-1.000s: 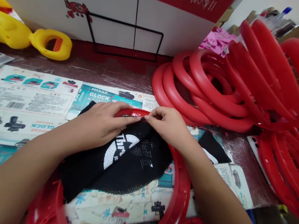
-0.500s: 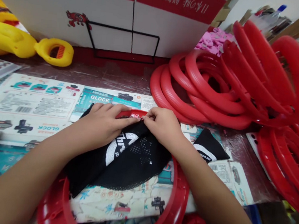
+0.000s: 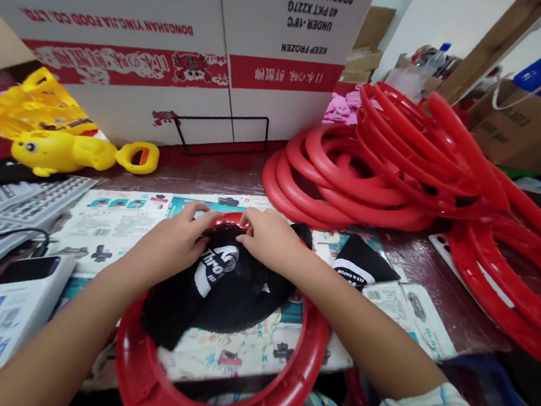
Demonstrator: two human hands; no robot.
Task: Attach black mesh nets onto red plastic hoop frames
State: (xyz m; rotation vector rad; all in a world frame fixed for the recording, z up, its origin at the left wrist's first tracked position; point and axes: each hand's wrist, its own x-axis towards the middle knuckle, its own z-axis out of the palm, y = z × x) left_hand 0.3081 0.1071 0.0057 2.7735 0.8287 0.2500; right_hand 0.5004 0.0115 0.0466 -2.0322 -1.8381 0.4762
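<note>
A red plastic ring (image 3: 307, 357) lies in front of me, its near side reaching past the table edge. Black mesh fabric (image 3: 239, 307) with white printed lettering is draped over its far half. My left hand (image 3: 179, 238) curls its fingers round the fabric at the ring's far left rim. At the far rim, right of centre, my right hand (image 3: 269, 239) pinches the fabric edge, thumb towards me. The fingertips partly cover where cloth meets ring. Another folded black fabric piece (image 3: 366, 261) lies to the right.
Red rings (image 3: 349, 199) are piled at the back right. A white carton (image 3: 148, 26) stands behind, with a black wire frame (image 3: 221, 118) before it. A yellow toy (image 3: 66, 152) and a white box (image 3: 3, 322) are at the left. Flattened printed cardboard (image 3: 414, 317) covers the tabletop.
The view has tilted up, showing more of the carton and the left side. My left hand has gone from lying flatter across the fabric to curled fingers. My right hand stays at the far rim.
</note>
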